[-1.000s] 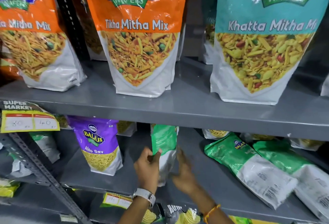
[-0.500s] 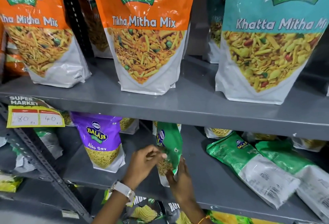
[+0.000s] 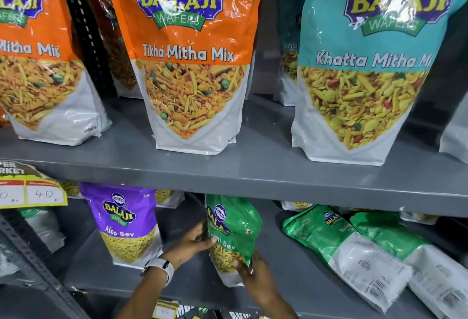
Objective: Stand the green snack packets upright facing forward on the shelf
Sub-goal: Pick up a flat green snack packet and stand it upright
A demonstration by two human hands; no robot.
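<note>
A green Balaji sev packet (image 3: 234, 227) stands nearly upright on the lower grey shelf (image 3: 291, 280), its printed front turned toward me. My left hand (image 3: 188, 244), with a white watch on the wrist, grips its left edge. My right hand (image 3: 254, 274) holds its lower right corner near the white base. Two more green packets lie flat on the same shelf to the right, back sides up: one (image 3: 336, 245) beside the held packet, the other (image 3: 405, 250) further right.
A purple Aloo Sev packet (image 3: 124, 222) stands upright left of my hands. The upper shelf (image 3: 253, 174) overhangs closely, carrying large orange and teal mix bags. A yellow price tag (image 3: 27, 194) hangs at left. A slanted metal brace (image 3: 33, 265) crosses the lower left.
The green packet has turned from edge-on to front-facing and stands straighter. My left hand shifted to its left edge, my right to its lower corner. The camera moved closer.
</note>
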